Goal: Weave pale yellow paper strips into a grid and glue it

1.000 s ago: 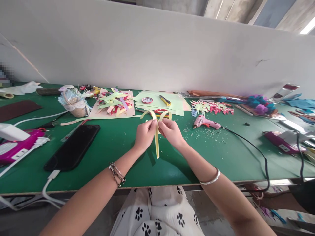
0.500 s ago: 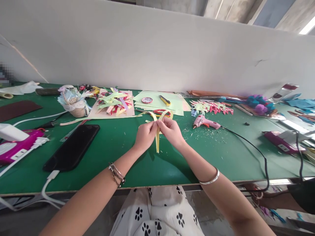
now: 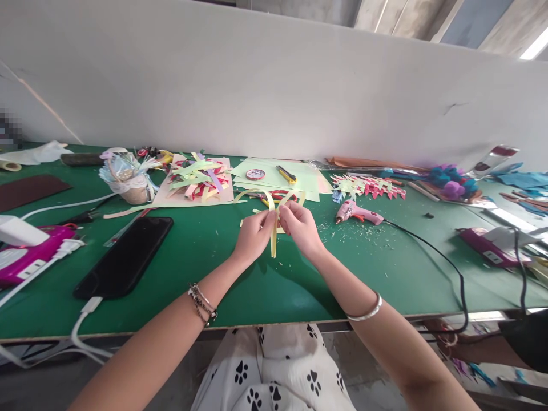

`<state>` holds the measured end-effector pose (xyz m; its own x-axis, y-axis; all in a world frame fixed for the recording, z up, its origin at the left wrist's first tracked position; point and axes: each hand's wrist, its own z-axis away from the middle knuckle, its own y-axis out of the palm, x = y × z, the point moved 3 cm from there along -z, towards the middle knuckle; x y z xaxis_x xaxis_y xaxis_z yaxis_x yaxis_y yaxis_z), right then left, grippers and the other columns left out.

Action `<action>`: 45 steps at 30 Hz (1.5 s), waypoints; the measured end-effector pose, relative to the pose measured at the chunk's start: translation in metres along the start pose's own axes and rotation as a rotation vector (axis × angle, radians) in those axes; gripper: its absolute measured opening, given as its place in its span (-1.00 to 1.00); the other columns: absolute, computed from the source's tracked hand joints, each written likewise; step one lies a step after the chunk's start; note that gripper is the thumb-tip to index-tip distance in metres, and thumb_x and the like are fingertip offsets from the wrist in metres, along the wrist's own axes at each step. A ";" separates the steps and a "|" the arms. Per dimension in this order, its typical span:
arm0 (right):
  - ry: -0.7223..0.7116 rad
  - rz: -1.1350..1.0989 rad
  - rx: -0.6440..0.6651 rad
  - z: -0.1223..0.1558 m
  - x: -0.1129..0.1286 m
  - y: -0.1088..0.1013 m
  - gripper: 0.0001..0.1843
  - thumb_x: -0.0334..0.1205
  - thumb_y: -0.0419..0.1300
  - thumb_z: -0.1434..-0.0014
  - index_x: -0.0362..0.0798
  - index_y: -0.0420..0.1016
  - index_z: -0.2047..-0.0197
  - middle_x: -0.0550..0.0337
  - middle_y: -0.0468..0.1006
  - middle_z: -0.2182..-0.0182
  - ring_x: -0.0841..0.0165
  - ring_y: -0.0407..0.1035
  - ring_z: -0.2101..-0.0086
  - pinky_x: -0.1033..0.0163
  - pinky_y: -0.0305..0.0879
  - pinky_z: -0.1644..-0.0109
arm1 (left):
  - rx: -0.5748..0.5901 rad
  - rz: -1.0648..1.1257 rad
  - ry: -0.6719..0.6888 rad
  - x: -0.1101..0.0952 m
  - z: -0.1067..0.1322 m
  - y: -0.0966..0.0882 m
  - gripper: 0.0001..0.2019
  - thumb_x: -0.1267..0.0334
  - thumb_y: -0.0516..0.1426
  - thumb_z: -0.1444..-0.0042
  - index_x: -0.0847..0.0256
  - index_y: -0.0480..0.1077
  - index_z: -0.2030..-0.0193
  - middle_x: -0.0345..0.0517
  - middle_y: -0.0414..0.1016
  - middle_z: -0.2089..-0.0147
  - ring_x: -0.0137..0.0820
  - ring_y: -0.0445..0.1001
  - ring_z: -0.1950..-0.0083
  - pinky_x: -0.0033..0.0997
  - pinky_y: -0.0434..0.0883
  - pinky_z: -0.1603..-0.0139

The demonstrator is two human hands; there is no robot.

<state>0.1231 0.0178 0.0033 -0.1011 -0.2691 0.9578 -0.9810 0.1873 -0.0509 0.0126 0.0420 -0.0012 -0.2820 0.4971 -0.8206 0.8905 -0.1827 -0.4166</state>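
Note:
My left hand (image 3: 253, 234) and my right hand (image 3: 301, 227) meet above the middle of the green table (image 3: 205, 268). Both pinch a pale yellow paper strip (image 3: 273, 242). The strip loops up behind my fingers and one end hangs down between my hands. A pink glue gun (image 3: 357, 213) lies just right of my right hand. Behind my hands are pale green paper sheets (image 3: 278, 178) with a round tape roll (image 3: 256, 174) and a yellow utility knife (image 3: 286, 174) on them.
A black phone (image 3: 124, 257) on a white cable lies at the left, beside a pink power strip (image 3: 29, 257). A pile of coloured paper strips (image 3: 197, 177) and a small basket (image 3: 128, 181) sit behind. Folded paper pieces (image 3: 370, 186) and a second pink power strip (image 3: 492, 248) are on the right.
The hanging end of the yellow strip has grown shorter as it was drawn up through my fingers. My hands have shifted slightly away from me and the loops have spread wider.

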 end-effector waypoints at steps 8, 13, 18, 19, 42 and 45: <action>-0.040 0.124 0.009 0.000 -0.003 0.001 -0.67 -0.15 0.03 -0.11 -0.04 0.07 0.62 0.38 0.08 0.71 0.54 -0.04 0.64 0.38 -0.09 0.58 | -0.102 0.053 -0.028 0.000 0.001 0.000 -0.63 0.09 -0.09 -0.18 0.19 0.07 0.60 -0.29 0.03 0.65 -0.50 0.06 0.58 -0.47 0.03 0.55; 0.014 0.057 -0.020 0.001 -0.003 0.002 -0.67 -0.17 0.02 -0.10 -0.03 0.05 0.63 0.40 0.06 0.73 0.55 -0.05 0.66 0.38 -0.10 0.60 | -0.116 0.104 -0.080 0.001 -0.001 -0.001 -0.62 0.08 -0.10 -0.19 0.20 0.10 0.60 -0.27 0.13 0.64 -0.50 0.15 0.57 -0.49 0.12 0.52; -0.010 0.014 -0.086 0.001 -0.002 -0.001 -0.65 -0.11 0.01 -0.13 -0.03 0.05 0.62 0.39 0.10 0.71 0.55 -0.01 0.66 0.38 -0.04 0.59 | 0.015 0.111 -0.053 0.000 -0.001 0.003 -0.62 0.08 -0.06 -0.17 0.20 0.12 0.62 -0.30 0.11 0.69 -0.50 0.18 0.62 -0.52 0.12 0.57; -0.014 0.018 -0.090 0.001 -0.003 -0.001 -0.65 -0.10 0.00 -0.14 -0.02 0.05 0.61 0.40 0.09 0.71 0.55 0.00 0.66 0.38 -0.04 0.59 | 0.017 0.111 -0.060 0.000 0.000 0.003 -0.63 0.09 -0.06 -0.16 0.20 0.14 0.61 -0.30 0.12 0.69 -0.50 0.18 0.62 -0.52 0.12 0.58; -0.010 0.115 -0.040 0.001 0.000 -0.001 -0.66 -0.09 0.00 -0.14 -0.03 0.11 0.60 0.37 0.19 0.73 0.53 0.08 0.67 0.38 -0.02 0.60 | 0.067 0.146 -0.119 -0.001 0.000 0.001 -0.66 0.06 -0.06 -0.16 0.21 0.24 0.53 -0.25 0.34 0.55 -0.52 0.34 0.64 -0.54 0.29 0.60; -0.048 0.226 -0.004 0.002 0.000 0.002 -0.68 -0.11 0.03 -0.11 -0.04 0.13 0.60 0.37 0.18 0.70 0.54 0.05 0.65 0.38 -0.04 0.58 | 0.022 0.069 -0.093 -0.001 0.002 -0.001 -0.66 0.09 -0.07 -0.17 0.20 0.18 0.57 -0.30 0.25 0.64 -0.52 0.32 0.70 -0.56 0.20 0.69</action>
<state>0.1212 0.0163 0.0031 -0.3262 -0.2649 0.9074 -0.9318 0.2515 -0.2616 0.0109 0.0403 -0.0008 -0.2530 0.4024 -0.8798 0.9011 -0.2329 -0.3657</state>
